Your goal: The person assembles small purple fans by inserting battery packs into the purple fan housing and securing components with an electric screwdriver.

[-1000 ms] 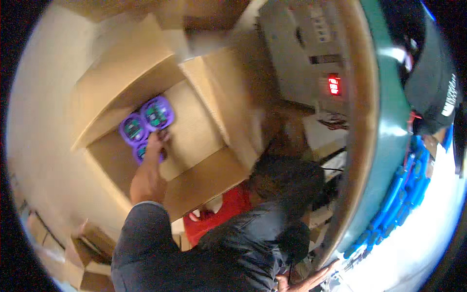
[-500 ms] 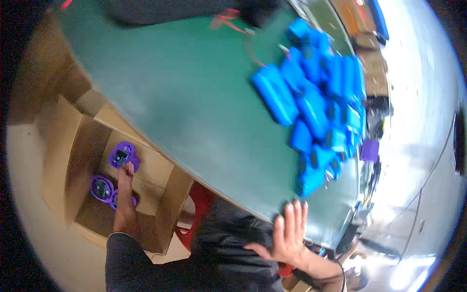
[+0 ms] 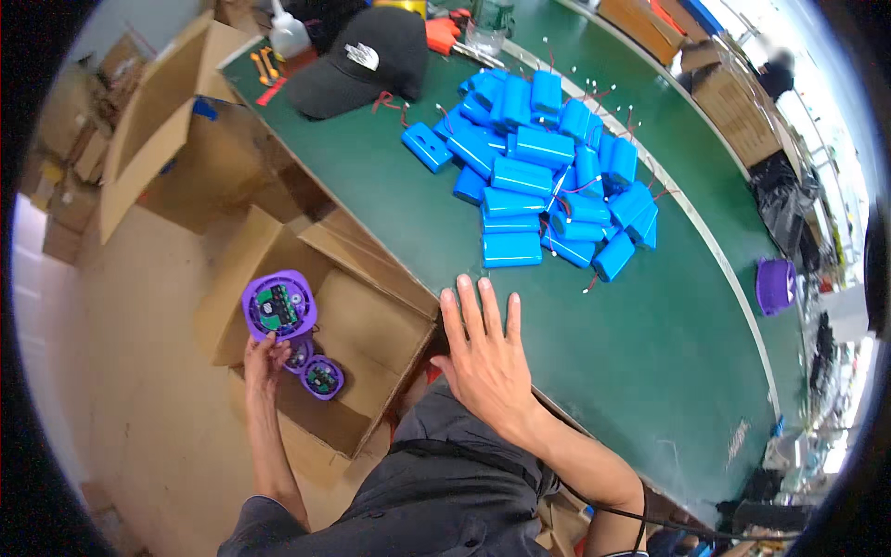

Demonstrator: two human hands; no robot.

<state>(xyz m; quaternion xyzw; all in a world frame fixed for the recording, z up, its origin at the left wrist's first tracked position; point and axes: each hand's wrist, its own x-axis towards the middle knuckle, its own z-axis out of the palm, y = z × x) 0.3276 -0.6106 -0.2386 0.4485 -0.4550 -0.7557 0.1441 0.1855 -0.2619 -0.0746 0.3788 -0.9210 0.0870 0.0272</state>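
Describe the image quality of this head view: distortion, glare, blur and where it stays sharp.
Head view: strong fisheye, so the green table edge bows and black corners ring the frame; the upper right is washed out by bright glare, and things there are smeared; the centre is sharp, with the blue battery packs, the right hand and the purple round part in the left hand crisp.

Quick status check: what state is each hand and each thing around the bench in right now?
left hand: gripping purple round housing, lifted above the carton
right hand: open, empty, at the table's edge
cardboard carton: flaps open, two purple housings inside
blue battery packs: loosely piled on green table
black cap: lying on table
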